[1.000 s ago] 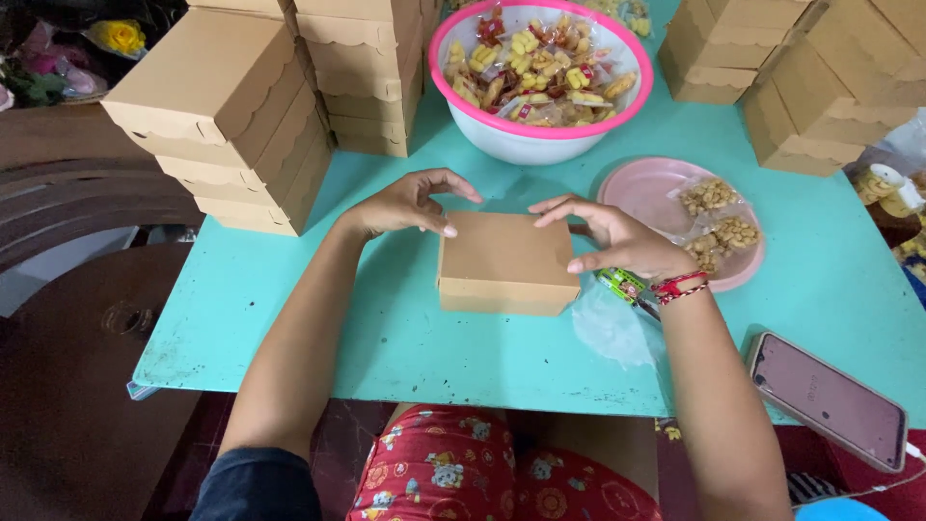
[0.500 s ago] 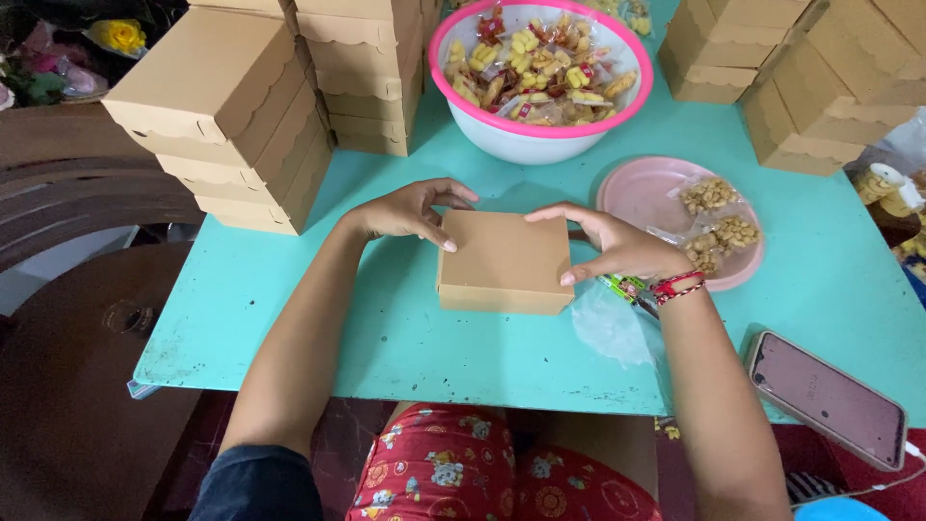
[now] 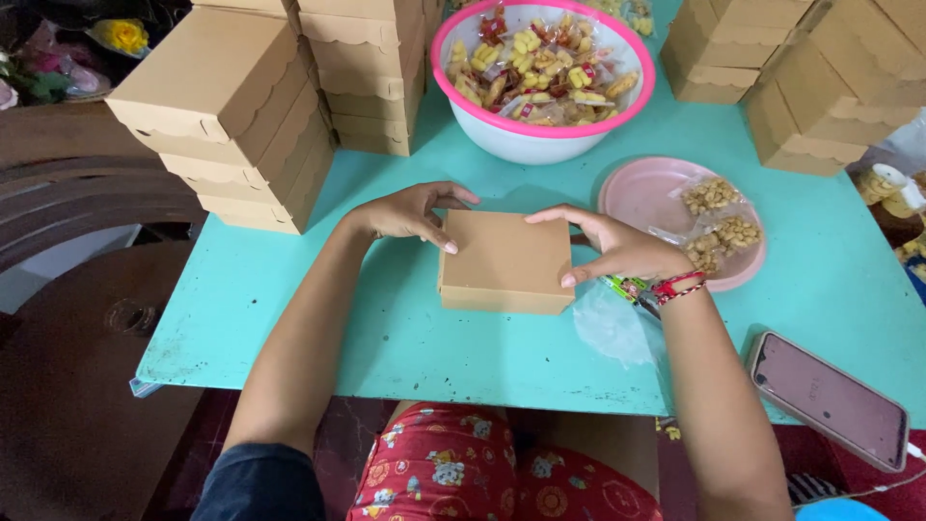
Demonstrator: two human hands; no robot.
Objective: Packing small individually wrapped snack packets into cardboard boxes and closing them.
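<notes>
Squarely between both hands, brown box (image 3: 506, 260)

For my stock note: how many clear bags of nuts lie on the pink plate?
2. One bag of nuts lies on the far side of the pink plate, the other bag nearer, by the right hand. More may be hidden underneath.

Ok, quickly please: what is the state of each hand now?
Left hand: fingers curled on the left edge of the brown cardboard box, gripping it.
Right hand: fingers curled on the box's right edge, gripping it.
</notes>
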